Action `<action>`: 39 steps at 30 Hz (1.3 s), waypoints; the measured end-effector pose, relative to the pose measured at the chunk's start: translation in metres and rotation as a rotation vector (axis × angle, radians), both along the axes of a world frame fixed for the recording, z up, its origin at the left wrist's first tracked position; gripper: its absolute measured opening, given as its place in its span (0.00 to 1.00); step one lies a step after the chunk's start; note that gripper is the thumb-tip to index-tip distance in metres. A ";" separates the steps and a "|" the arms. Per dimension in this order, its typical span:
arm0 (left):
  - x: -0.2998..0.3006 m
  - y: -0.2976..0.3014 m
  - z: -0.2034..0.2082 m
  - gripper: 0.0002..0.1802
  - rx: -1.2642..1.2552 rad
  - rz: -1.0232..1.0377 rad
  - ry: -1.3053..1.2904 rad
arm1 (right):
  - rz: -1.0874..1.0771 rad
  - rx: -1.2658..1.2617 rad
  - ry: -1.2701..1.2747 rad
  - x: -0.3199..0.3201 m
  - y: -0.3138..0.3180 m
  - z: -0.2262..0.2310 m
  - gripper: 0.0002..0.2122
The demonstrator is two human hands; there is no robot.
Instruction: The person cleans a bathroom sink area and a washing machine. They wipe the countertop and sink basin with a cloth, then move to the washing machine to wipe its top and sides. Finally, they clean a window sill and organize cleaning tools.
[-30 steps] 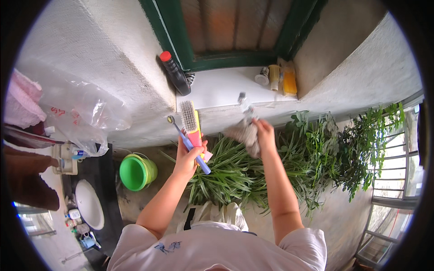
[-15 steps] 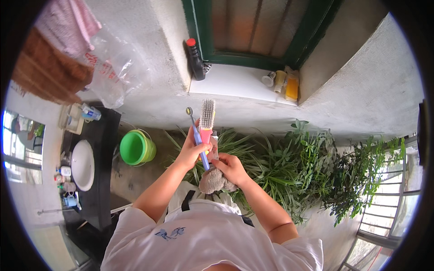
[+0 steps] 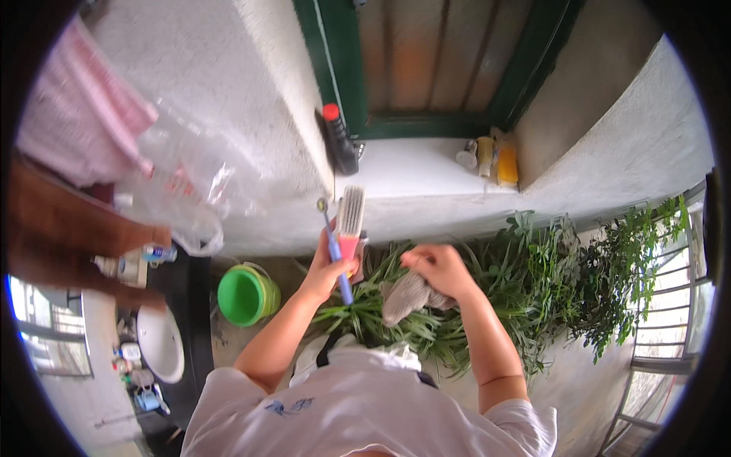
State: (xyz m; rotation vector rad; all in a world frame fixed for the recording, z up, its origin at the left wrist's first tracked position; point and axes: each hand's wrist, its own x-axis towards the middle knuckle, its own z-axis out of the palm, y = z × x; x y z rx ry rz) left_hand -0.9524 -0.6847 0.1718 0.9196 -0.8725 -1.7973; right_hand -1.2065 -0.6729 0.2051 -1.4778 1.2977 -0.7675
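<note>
My left hand (image 3: 323, 279) is closed around a bundle of upright tools. In it are a brush (image 3: 351, 213) with pale bristles and a pink handle, and a slim blue-handled tool (image 3: 340, 273) with a small round tip. Beside them a flat, light-coloured piece (image 3: 361, 255) shows partly; its kind is unclear. To the right, my right hand (image 3: 445, 268) is closed on a crumpled grey-brown cloth (image 3: 410, 298) that hangs below the fingers, apart from the tools. Leafy green plants (image 3: 487, 305) lie behind and below the cloth.
A green bucket (image 3: 270, 295) stands at the left, near a dark counter with a white basin (image 3: 161, 344). Ahead, a white sill (image 3: 419, 171) bears a black bottle with a red cap (image 3: 340, 141) and a yellow container (image 3: 506, 164). Towels and a plastic bag (image 3: 186, 194) hang at upper left.
My right hand has moved right, away from the tools, carrying the cloth with it. My left hand still holds the brush and the blue-handled tool. The whole view has shifted somewhat.
</note>
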 end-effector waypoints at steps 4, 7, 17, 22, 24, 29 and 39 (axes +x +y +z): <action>0.022 -0.019 0.001 0.56 -0.108 -0.121 -0.070 | -0.672 -0.260 -0.043 -0.021 -0.089 -0.001 0.18; 0.026 -0.023 -0.007 0.57 -0.090 -0.161 -0.053 | -1.000 -0.664 -0.057 -0.022 -0.179 -0.016 0.14; 0.037 -0.022 -0.015 0.58 -0.029 -0.113 -0.070 | -0.682 -0.904 0.389 0.037 -0.301 -0.118 0.21; 0.026 -0.020 -0.019 0.56 -0.018 -0.095 -0.111 | -0.509 -0.638 0.279 0.076 -0.279 -0.081 0.20; 0.021 -0.019 -0.014 0.56 -0.044 -0.086 -0.131 | -0.599 -0.643 0.418 0.066 -0.257 -0.074 0.18; 0.006 -0.020 -0.011 0.54 0.037 -0.103 -0.067 | -0.423 -0.659 0.864 0.021 -0.220 -0.121 0.16; -0.025 -0.031 -0.012 0.44 0.085 -0.057 0.002 | -0.241 -0.635 0.746 0.043 -0.179 -0.131 0.16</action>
